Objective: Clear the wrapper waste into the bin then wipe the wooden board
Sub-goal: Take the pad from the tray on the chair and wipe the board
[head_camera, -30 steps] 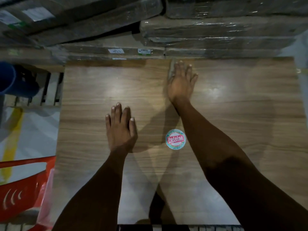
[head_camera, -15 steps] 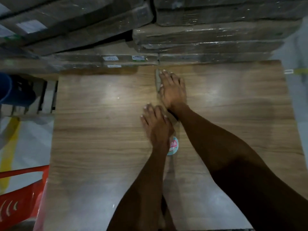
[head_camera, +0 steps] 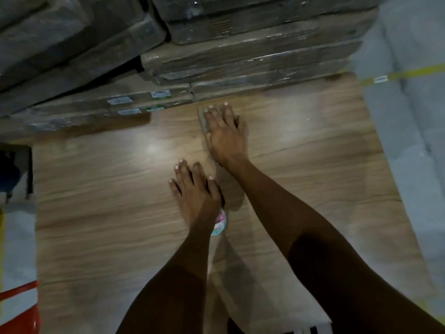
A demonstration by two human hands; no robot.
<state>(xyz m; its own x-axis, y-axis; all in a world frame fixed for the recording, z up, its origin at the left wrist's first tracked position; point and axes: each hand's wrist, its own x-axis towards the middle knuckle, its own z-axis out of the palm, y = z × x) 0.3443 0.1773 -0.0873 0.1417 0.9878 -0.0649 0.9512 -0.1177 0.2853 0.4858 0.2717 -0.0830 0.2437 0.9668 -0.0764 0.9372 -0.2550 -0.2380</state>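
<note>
A wide wooden board [head_camera: 96,213] with a light grain lies flat in front of me. My right hand [head_camera: 226,133] presses flat on a small grey cloth [head_camera: 203,120] close to the board's far edge; only the cloth's left edge shows past my fingers. My left hand [head_camera: 195,194] rests palm down on the board's middle, fingers apart and holding nothing. Its wrist half covers a round pink and teal sticker [head_camera: 220,224]. No loose wrapper is in sight.
Stacked plastic-wrapped flat packs [head_camera: 240,56] rise right behind the board's far edge. A pale wrapped bundle [head_camera: 409,116] with a yellow strap [head_camera: 409,73] borders the right side. A red plastic container [head_camera: 19,309] shows at the bottom left, and something dark blue [head_camera: 8,174] at the left edge.
My left hand has slid right across the board and now lies over the sticker. My right hand stays on the cloth near the far edge. My view has shifted left.
</note>
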